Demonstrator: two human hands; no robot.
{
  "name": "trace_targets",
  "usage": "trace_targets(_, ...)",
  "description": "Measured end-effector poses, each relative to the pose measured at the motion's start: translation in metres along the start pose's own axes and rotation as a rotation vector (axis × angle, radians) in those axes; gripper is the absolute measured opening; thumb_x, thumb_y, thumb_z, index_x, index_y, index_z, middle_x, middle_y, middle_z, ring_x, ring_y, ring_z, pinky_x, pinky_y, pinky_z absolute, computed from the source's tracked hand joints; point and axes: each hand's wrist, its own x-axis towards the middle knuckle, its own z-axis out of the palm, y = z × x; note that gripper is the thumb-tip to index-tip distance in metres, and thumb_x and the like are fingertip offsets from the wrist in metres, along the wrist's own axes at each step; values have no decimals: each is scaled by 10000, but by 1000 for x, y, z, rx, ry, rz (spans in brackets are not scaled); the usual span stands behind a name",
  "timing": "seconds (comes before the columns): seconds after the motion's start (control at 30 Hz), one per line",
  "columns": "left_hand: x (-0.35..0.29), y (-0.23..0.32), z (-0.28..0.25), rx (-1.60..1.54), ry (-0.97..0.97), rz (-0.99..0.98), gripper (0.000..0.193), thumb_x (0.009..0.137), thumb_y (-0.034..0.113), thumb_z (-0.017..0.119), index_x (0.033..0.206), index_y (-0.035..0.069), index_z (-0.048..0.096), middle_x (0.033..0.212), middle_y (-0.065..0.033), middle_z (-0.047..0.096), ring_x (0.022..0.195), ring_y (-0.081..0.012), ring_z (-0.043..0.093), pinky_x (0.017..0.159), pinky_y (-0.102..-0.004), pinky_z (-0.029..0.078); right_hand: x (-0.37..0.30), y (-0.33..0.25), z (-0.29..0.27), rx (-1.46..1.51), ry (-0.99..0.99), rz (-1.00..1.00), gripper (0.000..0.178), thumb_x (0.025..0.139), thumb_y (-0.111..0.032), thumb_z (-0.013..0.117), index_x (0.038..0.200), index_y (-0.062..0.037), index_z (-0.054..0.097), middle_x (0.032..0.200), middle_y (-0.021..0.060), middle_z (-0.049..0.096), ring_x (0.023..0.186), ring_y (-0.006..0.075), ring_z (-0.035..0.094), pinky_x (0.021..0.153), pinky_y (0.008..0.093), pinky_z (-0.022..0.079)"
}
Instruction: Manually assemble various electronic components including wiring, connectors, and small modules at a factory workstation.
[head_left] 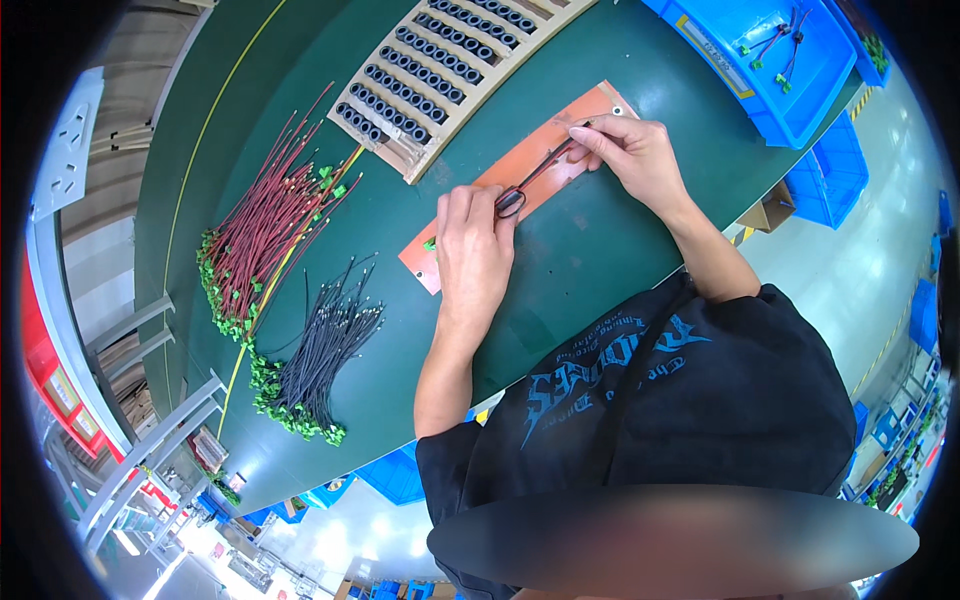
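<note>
Currently: wire pair being laid out on orange mat

Item 1 – left hand [470,255]: lying palm-down on the orange mat [470,205], fingers curled and pressing on the looped end of a red-and-black wire pair [535,172]; a green connector [430,243] is peeking out by the thumb side.

Item 2 – right hand [632,152]: fingertips pinched shut on the far end of the same pair, holding it taut diagonally across the mat.

Progress, judged: one pair being worked, lying on the mat btwn both hands. Finished-looking assys w/ green connectors are sitting in the blue bin [775,60] at upper right, only a few. Most stock is looking untouched, so work appears early to mid-way.

Stock remaining:
- red wire bundle [265,225], large pile w/ green connectors, well left of the mat.
- black wire bundle [320,350], smaller pile, green connectors at its near end, below the red pile.
- cardboard tray [395,150] holding rows of black ferrite-like sleeves [420,95], just beyond the mat; approx. all rows filled.

Surroundings: green bench [600,260], more blue bins [830,175] on the floor at right, grey racking at left edge.

Obstructions: none btwn hands and mat; the tray corner is sitting close to the mat's upper edge. Whether a sleeve is already threaded on the pair: cannot tell.
</note>
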Motion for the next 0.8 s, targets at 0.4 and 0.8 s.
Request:
trace_targets(0.4,8,-8,10,-164,53,18,192,799,40,774,970,-15,706,962,-133,647,914,-287,623,797,-376,532,5,6,-6,-606,119,-344,151,870,-163,752,877,-12,742,833,82,706,800,217,629,755,349,489)
trace_targets(0.8,10,-11,12,-220,47,35,191,782,34,783,947,-14,702,945,-122,635,892,-291,602,765,-388,518,5,-4,1,-124,-10,139,220,1009,-166,608,1000,43,674,823,134,741,737,192,752,572,253,549)
